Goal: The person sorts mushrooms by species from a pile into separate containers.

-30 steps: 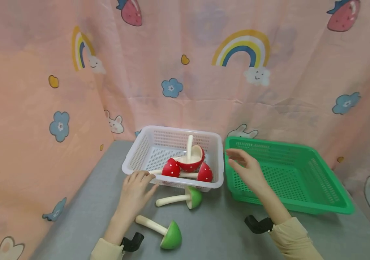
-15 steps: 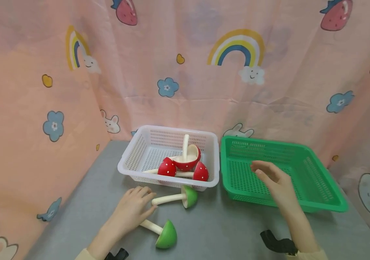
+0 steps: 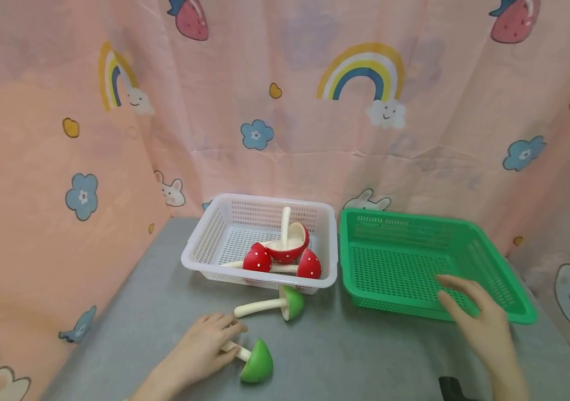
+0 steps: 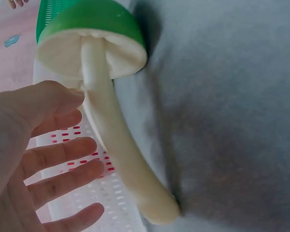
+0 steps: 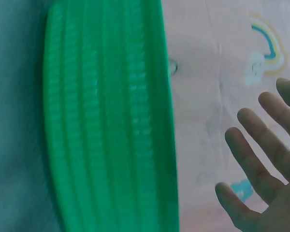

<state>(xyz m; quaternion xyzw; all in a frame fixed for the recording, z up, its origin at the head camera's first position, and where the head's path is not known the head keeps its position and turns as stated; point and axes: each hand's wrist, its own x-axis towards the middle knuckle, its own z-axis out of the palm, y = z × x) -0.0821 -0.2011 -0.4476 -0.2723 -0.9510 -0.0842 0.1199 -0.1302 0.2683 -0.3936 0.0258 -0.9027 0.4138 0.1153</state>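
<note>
My left hand (image 3: pixel 205 348) reaches over the stem of the nearer toy mushroom, which has a green cap (image 3: pixel 259 362) and lies on the grey table. In the left wrist view the fingers are spread and loosely bent beside the cream stem (image 4: pixel 118 135), the thumb near its upper part. A second green mushroom (image 3: pixel 292 303) lies farther back, against the front of the white basket (image 3: pixel 205 267). My right hand (image 3: pixel 485 323) hovers by the front right of the green basket (image 3: pixel 390 273), holding nothing; its fingers are spread in the right wrist view.
Several red mushrooms (image 3: pixel 287 256) with white dots lie in the white basket, one with its stem pointing up. The green basket stands to its right. Behind both hangs a pink patterned curtain (image 3: pixel 295 172).
My left hand has come back from the white basket's front edge to the nearer green mushroom's stem. My right hand has drawn right and toward me, across the green basket. The view has shifted slightly.
</note>
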